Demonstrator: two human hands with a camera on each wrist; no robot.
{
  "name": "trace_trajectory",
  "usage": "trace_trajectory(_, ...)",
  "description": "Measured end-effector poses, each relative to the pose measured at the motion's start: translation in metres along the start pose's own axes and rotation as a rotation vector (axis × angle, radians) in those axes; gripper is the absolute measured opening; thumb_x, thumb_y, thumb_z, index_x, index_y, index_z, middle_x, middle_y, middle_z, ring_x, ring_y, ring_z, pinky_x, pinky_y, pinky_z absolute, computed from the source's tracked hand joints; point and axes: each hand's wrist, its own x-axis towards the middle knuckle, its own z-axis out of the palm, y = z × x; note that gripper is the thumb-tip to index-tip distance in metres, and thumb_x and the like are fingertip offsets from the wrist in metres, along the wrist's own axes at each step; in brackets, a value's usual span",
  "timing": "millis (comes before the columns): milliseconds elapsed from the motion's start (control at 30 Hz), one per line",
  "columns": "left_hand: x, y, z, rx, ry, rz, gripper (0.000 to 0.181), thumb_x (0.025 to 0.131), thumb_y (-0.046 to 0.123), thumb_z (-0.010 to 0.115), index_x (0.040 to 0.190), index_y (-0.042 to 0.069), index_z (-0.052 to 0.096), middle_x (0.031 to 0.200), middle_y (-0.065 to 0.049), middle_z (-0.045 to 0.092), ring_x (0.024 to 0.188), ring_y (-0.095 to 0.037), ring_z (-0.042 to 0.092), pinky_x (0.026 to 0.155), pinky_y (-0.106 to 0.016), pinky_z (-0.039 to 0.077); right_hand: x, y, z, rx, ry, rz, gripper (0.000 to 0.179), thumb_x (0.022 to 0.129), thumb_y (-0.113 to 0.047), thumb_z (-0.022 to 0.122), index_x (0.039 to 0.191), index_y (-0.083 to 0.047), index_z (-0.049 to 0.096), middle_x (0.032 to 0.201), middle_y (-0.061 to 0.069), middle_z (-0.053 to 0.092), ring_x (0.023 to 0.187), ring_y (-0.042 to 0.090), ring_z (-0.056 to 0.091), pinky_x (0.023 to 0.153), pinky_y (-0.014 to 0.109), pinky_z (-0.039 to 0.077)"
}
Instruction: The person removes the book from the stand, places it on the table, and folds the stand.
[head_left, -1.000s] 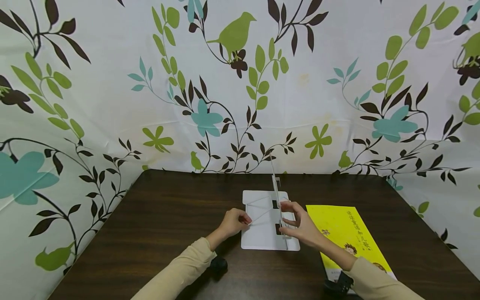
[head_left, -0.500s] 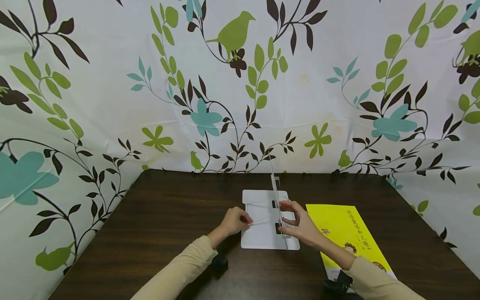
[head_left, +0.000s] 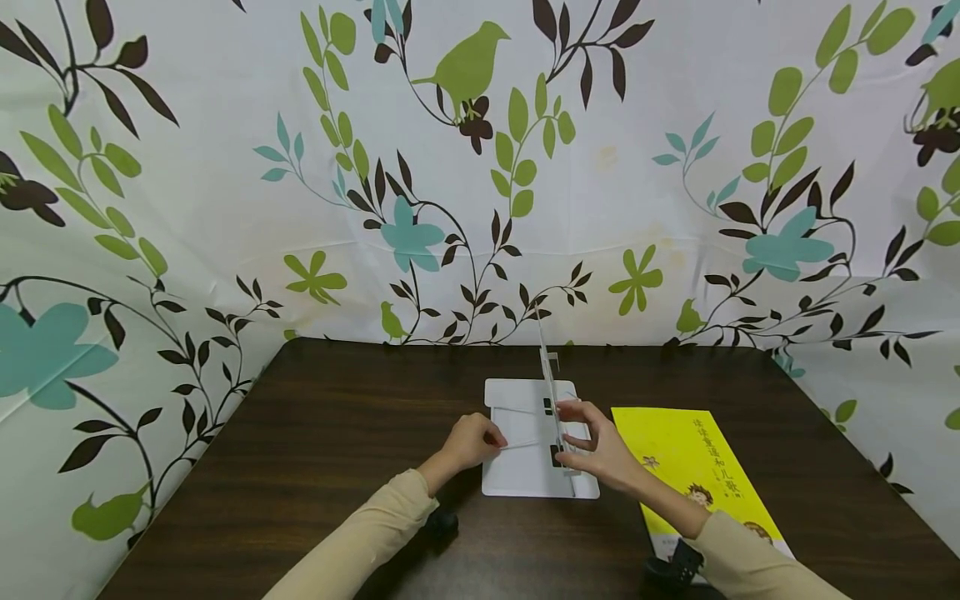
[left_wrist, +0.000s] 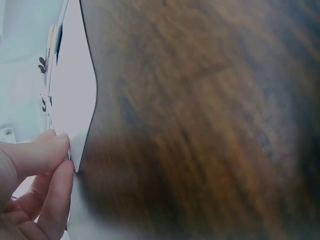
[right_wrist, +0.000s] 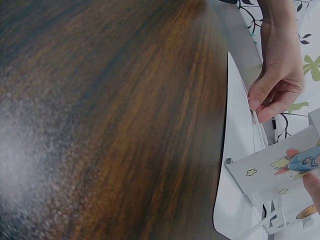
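Here, a stand (head_left: pixel 525 479) rests on the worktop (head_left: pixel 360 417).
Left hand (head_left: pixel 470 440) pinches its wire (head_left: pixel 522 444); right hand (head_left: pixel 600 450) grips its panel (right_wrist: pixel 262 175); a book (head_left: pixel 690 467) lies nearby.

**Bright Yellow Beside Brown**

The book (head_left: pixel 686 462) catches my eye, bright yellow, with dark lettering and cartoon figures. Base plate (head_left: pixel 521 479) and wire (head_left: pixel 525 444) are white, the pads (head_left: pixel 556 456) black; the panel (right_wrist: pixel 267 154) is pale, printed with yellow stars and a blue-and-red cartoon. The sleeves (head_left: pixel 352 537) are cream. The cloth (head_left: pixel 225 192) is white with green birds, teal flowers and dark leaves; the table (head_left: pixel 352 408), dark wood-grained brown.
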Motion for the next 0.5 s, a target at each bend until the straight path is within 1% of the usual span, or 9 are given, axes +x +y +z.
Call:
trace_trajectory(133,-0.0001,-0.0021,0.0003,-0.049,0.008,-0.011,0.007,0.068,-0.007,0.071,0.071,0.000,0.070,0.066,-0.005,0.065,0.060,-0.009,0.055,0.052,-0.018,0.044,0.0003,-0.0010,-0.0002,0.003,-0.002,-0.009,0.061,0.071,-0.004,0.069,0.124,0.005,0.041,0.121,0.024,0.043,0.108,0.041,0.045,0.083,0.042,0.047)
trace_trajectory(267,-0.0001,-0.0028,0.0010,-0.072,0.013,-0.027,0.008,0.067,-0.007,0.072,0.071,0.000,0.070,0.066,-0.005,0.065,0.059,-0.007,0.052,0.052,-0.017,0.043,0.0007,-0.0020,-0.0004,0.009,-0.006,-0.010,0.061,0.071,-0.003,0.069,0.124,0.006,0.041,0.120,0.025,0.043,0.108,0.043,0.044,0.083,0.042,0.047)
trace_trajectory(300,-0.0001,-0.0031,0.0010,-0.075,0.013,-0.023,0.008,0.067,-0.007,0.072,0.071,-0.001,0.070,0.066,-0.005,0.065,0.059,-0.007,0.052,0.052,-0.017,0.044,0.0008,-0.0021,-0.0004,0.010,-0.007,-0.011,0.061,0.071,-0.003,0.069,0.124,0.006,0.041,0.120,0.025,0.043,0.108,0.043,0.044,0.083,0.042,0.047)
trace_trajectory(400,-0.0007,-0.0042,0.0001,-0.094,0.005,-0.022,0.009,0.067,-0.007,0.072,0.072,-0.001,0.070,0.068,-0.006,0.065,0.060,-0.007,0.053,0.053,-0.018,0.044,0.0008,-0.0023,-0.0003,0.015,-0.008,-0.015,0.060,0.071,-0.003,0.069,0.124,0.005,0.041,0.120,0.024,0.044,0.107,0.040,0.045,0.083,0.042,0.047)
trace_trajectory(500,-0.0022,-0.0062,-0.0030,-0.123,-0.017,-0.022,0.011,0.067,-0.007,0.073,0.076,-0.003,0.069,0.070,-0.008,0.065,0.062,-0.007,0.052,0.055,-0.018,0.045,0.0007,-0.0020,0.0001,0.019,-0.010,-0.018,0.059,0.071,-0.003,0.069,0.124,0.005,0.041,0.120,0.024,0.044,0.107,0.033,0.047,0.083,0.043,0.047)
